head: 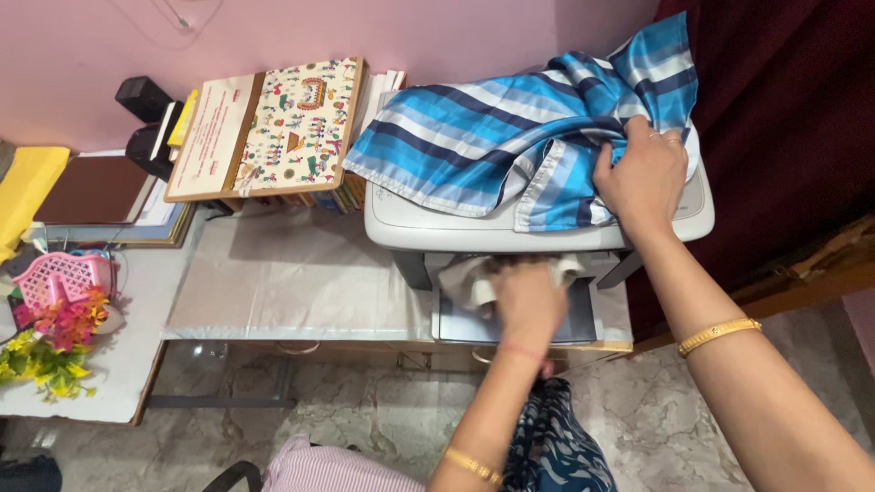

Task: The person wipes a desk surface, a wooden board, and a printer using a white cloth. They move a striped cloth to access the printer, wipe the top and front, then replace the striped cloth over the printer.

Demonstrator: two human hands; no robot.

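A blue, white and navy striped cloth (492,137) lies draped over the top of a light grey printer (437,228). My right hand (643,178) grips a bunch of this striped cloth at the printer's right side. Lower down, my left hand (527,301) holds a cream rag (469,284) pressed against the printer's front, over its output tray (510,323). Gold bangles sit on both wrists.
To the printer's left lies a box with folk-art figures (296,123) on a stack of books. A plastic-covered table top (292,273) spreads below it. A pink basket (59,278) and artificial flowers (55,351) stand at far left. A dark maroon curtain (784,118) hangs at right.
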